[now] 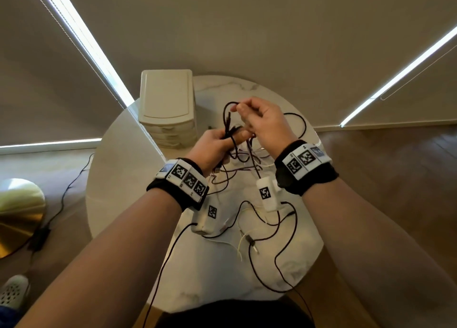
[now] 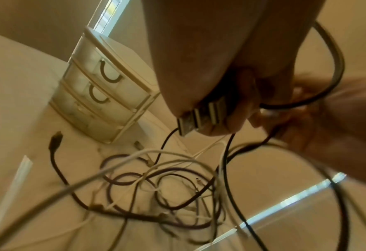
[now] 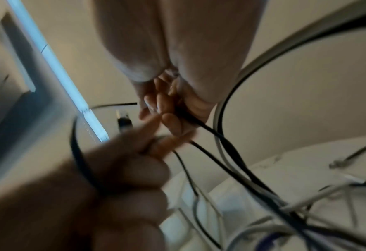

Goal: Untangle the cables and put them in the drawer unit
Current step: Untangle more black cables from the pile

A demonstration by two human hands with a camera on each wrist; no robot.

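Both hands are raised over the round table, close together. My left hand (image 1: 222,139) grips a bundle of dark cable (image 1: 228,127) with several USB plugs (image 2: 201,118) sticking out of its fist. My right hand (image 1: 257,117) pinches a loop of the same dark cable (image 1: 226,107) just above the left. More dark and white cables (image 2: 167,183) lie tangled on the tabletop below. The cream drawer unit (image 1: 167,107) stands at the table's far left with its drawers (image 2: 100,88) closed.
The round marbled table (image 1: 118,179) ends near my body. Thin black wires (image 1: 279,251) run from the wrist camera boxes (image 1: 265,191) across the near half. A lamp base (image 1: 17,211) and its cord sit on the floor at left.
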